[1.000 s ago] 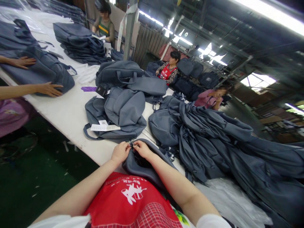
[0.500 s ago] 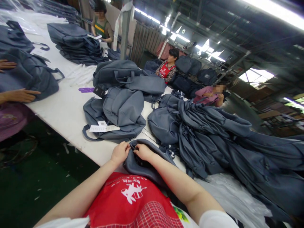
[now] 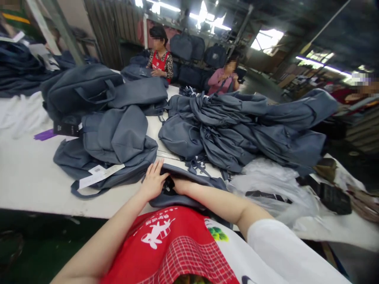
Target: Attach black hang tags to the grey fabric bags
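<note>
A blue-grey bag [image 3: 177,201] lies at the table edge against my red apron, its dark opening facing up. My left hand [image 3: 154,182] rests on the left end of that opening, fingers stretched out and the thumb at the rim. Into the opening reaches my right hand [image 3: 179,185]; its fingers are hidden inside. Just beyond on the left, a blue-grey backpack [image 3: 127,134] lies with a white paper tag [image 3: 102,176] on it.
A heap of blue-grey bags [image 3: 231,130] spreads to the right, beside crumpled clear plastic [image 3: 266,185]. Further left are another bag [image 3: 79,86], a black tag [image 3: 66,128] and a purple strip [image 3: 45,135]. Several people work beyond the white table [image 3: 26,173].
The view has turned right. My left hand has gone from a pinch at the rim to spread fingers. My right hand has slid deeper into the bag.
</note>
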Tool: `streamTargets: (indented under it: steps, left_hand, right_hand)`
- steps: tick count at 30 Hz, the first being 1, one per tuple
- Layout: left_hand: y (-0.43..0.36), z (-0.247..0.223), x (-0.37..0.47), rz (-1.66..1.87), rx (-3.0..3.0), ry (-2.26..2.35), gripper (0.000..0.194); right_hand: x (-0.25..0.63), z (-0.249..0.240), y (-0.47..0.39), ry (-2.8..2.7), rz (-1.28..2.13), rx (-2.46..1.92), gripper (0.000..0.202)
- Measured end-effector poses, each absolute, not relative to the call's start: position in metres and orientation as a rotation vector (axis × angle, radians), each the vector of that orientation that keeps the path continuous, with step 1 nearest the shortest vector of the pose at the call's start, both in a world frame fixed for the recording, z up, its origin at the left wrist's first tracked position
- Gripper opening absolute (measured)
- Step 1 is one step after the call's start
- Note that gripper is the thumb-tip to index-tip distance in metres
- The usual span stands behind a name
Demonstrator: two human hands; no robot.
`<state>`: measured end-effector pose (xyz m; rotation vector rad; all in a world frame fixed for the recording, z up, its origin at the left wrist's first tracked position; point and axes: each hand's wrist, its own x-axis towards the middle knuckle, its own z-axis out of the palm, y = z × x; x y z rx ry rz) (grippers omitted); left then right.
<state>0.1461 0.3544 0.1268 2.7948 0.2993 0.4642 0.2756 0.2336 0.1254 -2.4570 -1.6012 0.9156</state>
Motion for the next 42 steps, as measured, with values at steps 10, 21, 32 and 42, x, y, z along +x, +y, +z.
streamTargets:
  steps: [10,21,32,42]
  left_hand:
    - [0.39,0.128,0.188,0.235,2.728,0.118,0.038]
    - [0.381,0.126,0.202,0.241,2.712,0.2,0.037]
    - [0.27,0.198,0.195,0.674,2.547,-0.19,0.035]
    - [0.172,0.217,0.271,0.003,2.599,-0.95,0.028]
  right_hand:
    - [0.299,0.162,0.166,-1.306,0.738,-2.434,0.064]
    - [0.31,0.146,0.128,-1.205,1.158,-2.292,0.033]
    - [0.314,0.277,0.005,-1.328,0.577,-2.151,0.053]
    - [0.312,0.194,-0.095,-0.864,0.336,-2.44,0.091]
